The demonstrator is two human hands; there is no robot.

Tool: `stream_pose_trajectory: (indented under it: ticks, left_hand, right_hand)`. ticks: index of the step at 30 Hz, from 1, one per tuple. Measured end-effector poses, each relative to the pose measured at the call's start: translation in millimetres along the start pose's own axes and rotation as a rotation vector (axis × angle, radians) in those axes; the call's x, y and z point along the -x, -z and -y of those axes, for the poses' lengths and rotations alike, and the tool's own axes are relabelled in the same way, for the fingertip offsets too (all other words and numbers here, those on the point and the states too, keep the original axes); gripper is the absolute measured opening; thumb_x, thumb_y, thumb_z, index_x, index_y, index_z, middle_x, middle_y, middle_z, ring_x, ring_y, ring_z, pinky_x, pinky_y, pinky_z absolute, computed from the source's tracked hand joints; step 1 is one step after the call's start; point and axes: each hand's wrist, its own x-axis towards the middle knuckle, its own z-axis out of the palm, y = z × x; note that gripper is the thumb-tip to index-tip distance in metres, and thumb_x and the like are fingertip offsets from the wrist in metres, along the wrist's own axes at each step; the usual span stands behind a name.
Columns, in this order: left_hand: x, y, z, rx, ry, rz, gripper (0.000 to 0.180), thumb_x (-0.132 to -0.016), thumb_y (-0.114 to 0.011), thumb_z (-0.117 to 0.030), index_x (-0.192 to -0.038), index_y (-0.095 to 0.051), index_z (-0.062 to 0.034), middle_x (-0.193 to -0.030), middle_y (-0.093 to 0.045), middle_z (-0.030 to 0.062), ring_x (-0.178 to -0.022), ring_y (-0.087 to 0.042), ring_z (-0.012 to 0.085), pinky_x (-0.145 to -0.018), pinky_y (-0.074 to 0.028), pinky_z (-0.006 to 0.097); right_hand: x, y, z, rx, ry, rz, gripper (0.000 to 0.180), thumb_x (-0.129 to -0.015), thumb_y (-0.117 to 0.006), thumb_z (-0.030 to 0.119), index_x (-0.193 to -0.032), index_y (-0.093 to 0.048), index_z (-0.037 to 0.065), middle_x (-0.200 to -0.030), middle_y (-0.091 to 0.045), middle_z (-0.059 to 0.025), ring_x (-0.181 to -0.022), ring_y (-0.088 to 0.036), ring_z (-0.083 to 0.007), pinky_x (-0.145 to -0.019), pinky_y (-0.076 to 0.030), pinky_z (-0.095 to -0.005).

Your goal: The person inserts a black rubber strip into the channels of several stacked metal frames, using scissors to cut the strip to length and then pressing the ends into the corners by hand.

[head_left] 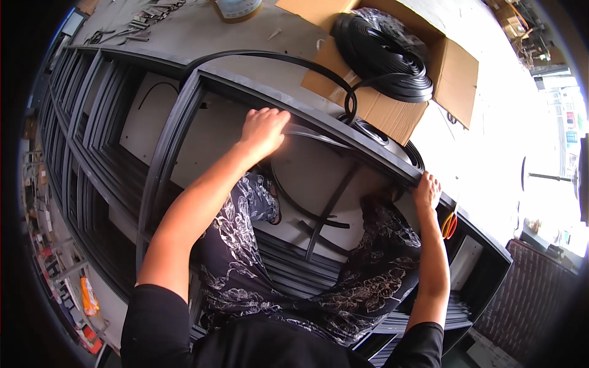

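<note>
Beyond the frame (pixel 319 122) — blue-labelled tub (pixel 238 8).

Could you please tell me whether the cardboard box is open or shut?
The cardboard box is open: its flaps are spread outward, and a coil of black strip shows at its uncovered top.

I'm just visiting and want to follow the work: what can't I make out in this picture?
All in the head view:
- Left hand: its back hides the palm, so what it grips is unclear.
- Right hand: its palm is turned away, hidden behind its back.
- Tub: cut off by the upper edge.
- Loose pieces: too small to identify.
- Bright background: glare washes out detail.
</note>
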Motion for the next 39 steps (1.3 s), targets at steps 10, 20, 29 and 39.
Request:
stream_pose_trajectory:
  ticks: [10,20,29,39]
  left_hand:
    - [-16,-16,68,-0.009,-0.201,-0.102,0.013,-0.087,-0.059,-0.013,-0.099,-0.064,-0.0142,-0.092,-0.065,0.0018,-0.095,-0.063,0.0225,-0.084,-0.047,0.037]
    - [-23,-66,72,-0.232,-0.305,-0.349,0.005,-0.081,-0.058,-0.016,-0.086,-0.058,-0.0148,-0.083,-0.058,0.0012,-0.085,-0.062,0.0192,-0.075,-0.05,0.034]
    - [-22,-74,73,-0.205,-0.222,-0.415,0.006,-0.08,-0.059,-0.017,-0.075,-0.058,-0.0135,-0.075,-0.057,0.0018,-0.076,-0.062,0.0209,-0.069,-0.049,0.036]
    - [-25,-78,73,-0.172,-0.191,-0.423,0.005,-0.078,-0.06,-0.016,-0.074,-0.059,-0.0132,-0.074,-0.059,0.0015,-0.076,-0.062,0.0206,-0.068,-0.05,0.036]
  right_hand:
    - [-13,61,187,-0.33,0.431,-0.301,0.066,-0.068,-0.083,0.028,-0.122,-0.053,0.005,-0.118,-0.06,-0.0126,-0.115,-0.055,-0.0311,-0.102,-0.04,-0.0427]
    - [-16,57,212,-0.287,0.318,-0.324,0.049,-0.069,-0.083,0.024,-0.107,-0.056,0.009,-0.102,-0.06,-0.0084,-0.105,-0.057,-0.0282,-0.094,-0.042,-0.0431]
    - [-17,73,246,-0.35,0.373,-0.397,0.046,-0.07,-0.082,0.03,-0.101,-0.057,0.008,-0.099,-0.061,-0.0086,-0.101,-0.058,-0.0266,-0.092,-0.042,-0.0421]
    - [-23,81,293,-0.387,0.361,-0.373,0.048,-0.07,-0.082,0.037,-0.098,-0.056,0.008,-0.098,-0.061,-0.0075,-0.101,-0.058,-0.026,-0.092,-0.042,-0.0414]
